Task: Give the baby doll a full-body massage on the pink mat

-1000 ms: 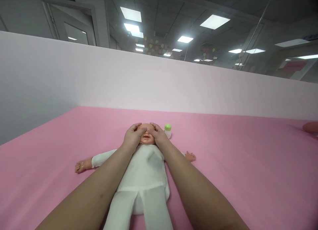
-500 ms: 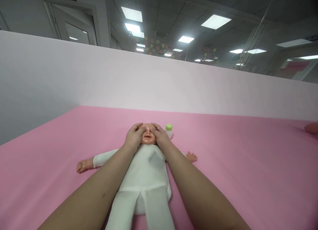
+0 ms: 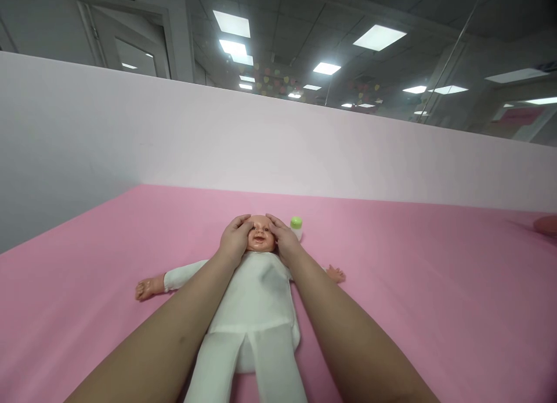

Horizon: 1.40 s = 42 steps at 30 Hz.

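Note:
A baby doll in a white suit lies on its back on the pink surface, arms spread to both sides. My left hand cups the left side of the doll's head. My right hand cups the right side. The fingers of both hands curve round the head, with the thumbs near the temples. The doll's face shows between my hands.
A small bottle with a green cap stands just right of the doll's head. A pale partition wall runs behind the surface. A reddish object shows at the far right edge.
My thumbs have slid outward from the middle of the doll's face toward its temples, so the eyes and forehead now show.

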{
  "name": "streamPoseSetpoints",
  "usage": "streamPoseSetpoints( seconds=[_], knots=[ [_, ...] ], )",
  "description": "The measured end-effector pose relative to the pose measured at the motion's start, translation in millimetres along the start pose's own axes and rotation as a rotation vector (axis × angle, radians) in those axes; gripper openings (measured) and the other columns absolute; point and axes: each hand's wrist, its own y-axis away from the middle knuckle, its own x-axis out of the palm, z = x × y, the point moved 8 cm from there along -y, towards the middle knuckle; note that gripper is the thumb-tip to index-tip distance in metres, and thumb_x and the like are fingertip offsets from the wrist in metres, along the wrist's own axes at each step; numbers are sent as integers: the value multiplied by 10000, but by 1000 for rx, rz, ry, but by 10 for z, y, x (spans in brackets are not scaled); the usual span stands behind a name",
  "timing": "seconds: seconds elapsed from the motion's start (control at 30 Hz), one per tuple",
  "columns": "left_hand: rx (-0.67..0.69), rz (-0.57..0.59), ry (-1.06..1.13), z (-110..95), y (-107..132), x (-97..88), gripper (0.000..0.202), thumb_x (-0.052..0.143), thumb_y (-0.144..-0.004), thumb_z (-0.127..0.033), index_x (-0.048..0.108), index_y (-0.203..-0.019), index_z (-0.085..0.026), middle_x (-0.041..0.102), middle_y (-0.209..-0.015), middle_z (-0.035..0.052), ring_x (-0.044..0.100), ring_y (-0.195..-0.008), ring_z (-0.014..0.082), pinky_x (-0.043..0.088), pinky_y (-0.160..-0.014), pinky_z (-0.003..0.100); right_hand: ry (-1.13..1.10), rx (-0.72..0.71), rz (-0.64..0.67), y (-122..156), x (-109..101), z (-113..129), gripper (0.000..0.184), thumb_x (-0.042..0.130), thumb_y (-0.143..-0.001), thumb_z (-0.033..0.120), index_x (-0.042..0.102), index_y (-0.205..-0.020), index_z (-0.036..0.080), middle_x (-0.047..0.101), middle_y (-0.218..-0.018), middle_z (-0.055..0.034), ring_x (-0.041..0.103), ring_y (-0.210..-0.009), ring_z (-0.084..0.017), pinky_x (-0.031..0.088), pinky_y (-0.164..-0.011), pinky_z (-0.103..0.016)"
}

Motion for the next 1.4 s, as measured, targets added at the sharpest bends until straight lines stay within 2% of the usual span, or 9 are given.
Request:
streamPoseSetpoints(
  seconds=[0.2,0.53,0.73,0.93,1.2,1.4],
  knots=[
    [-8,10,37,39,-25,3,466,810,-763,-396,748,-1196,-234,753,-1215,100,721,-1065,272,564,-979,430,-10,34,-5,67,0,40,604,766,-815,360,667,-1409,313,637,-1480,-23,573,-1361,-283,428,-1193,-467],
    [-80,45,133,33,34,28,514,803,-774,-342,717,-1263,-212,750,-1213,127,744,-1010,256,604,-919,412,-13,76,75,72,-31,30,646,733,-839,304,616,-1472,361,596,-1534,4,572,-1374,-260,455,-1184,-476],
    [-108,46,176,57,22,-3,485,749,-794,-259,721,-1276,-217,745,-1250,133,740,-1082,280,602,-965,433,-33,84,89,116,-24,61,683,774,-805,290,623,-1468,350,605,-1519,-15,589,-1339,-270,479,-1158,-492],
    [-140,50,234,57,43,-12,494,713,-805,-196,724,-1299,-209,717,-1342,136,725,-1147,292,587,-1021,455,-26,61,56,133,-36,99,696,791,-771,260,652,-1452,304,643,-1464,-37,639,-1196,-256,499,-1135,-469],
    [-152,114,289,65,73,-5,564,745,-785,-180,710,-1347,-221,668,-1441,133,689,-1243,306,566,-1074,457,-44,51,142,111,-30,63,752,816,-757,261,610,-1476,334,609,-1511,-25,601,-1311,-244,487,-1150,-458],
    [-153,123,281,9,113,26,616,757,-764,-189,681,-1375,-199,686,-1401,152,712,-1188,300,583,-1032,429,-17,53,98,106,-52,56,784,837,-742,274,609,-1490,327,600,-1520,-28,613,-1296,-279,493,-1150,-469]
  ],
)
